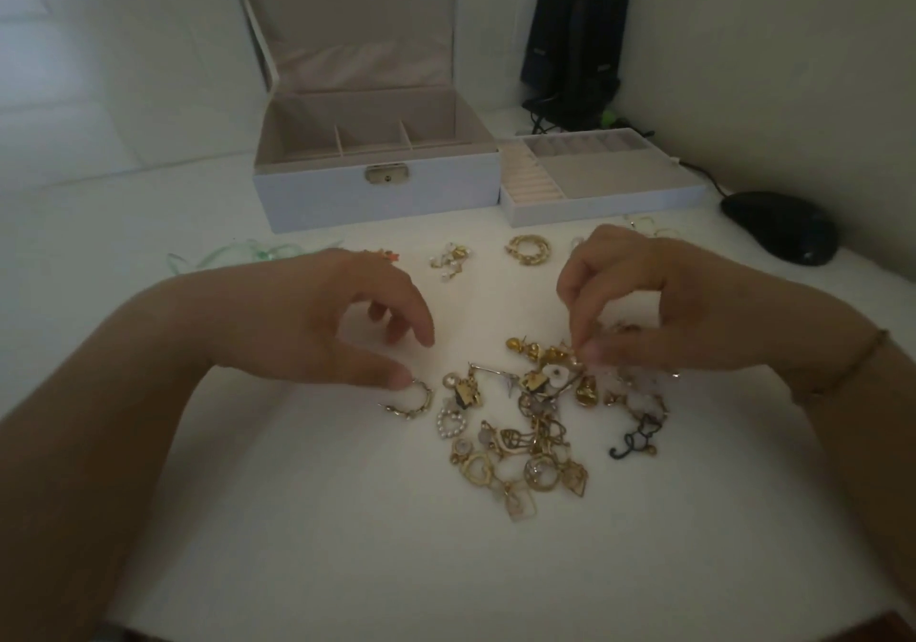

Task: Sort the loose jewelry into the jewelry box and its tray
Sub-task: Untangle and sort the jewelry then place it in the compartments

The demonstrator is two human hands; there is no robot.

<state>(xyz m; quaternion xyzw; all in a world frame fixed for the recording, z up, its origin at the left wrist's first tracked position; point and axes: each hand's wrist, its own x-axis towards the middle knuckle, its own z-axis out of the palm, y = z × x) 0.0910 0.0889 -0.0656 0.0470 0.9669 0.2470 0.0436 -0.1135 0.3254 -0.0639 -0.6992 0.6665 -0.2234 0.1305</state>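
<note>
Jewelry [535, 423] between hands [317, 314]

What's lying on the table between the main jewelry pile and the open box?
Head view: a pearl-and-gold earring cluster and chunky gold hoops lie between the jewelry pile and the jewelry box; otherwise bare table.

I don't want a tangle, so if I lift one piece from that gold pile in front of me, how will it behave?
The pile looks interlocked, hooks and loops overlapping, so neighbours will probably drag along. Pieces seem thin and light, likely to swing. The right hand pinches one at the pile's top.
</note>
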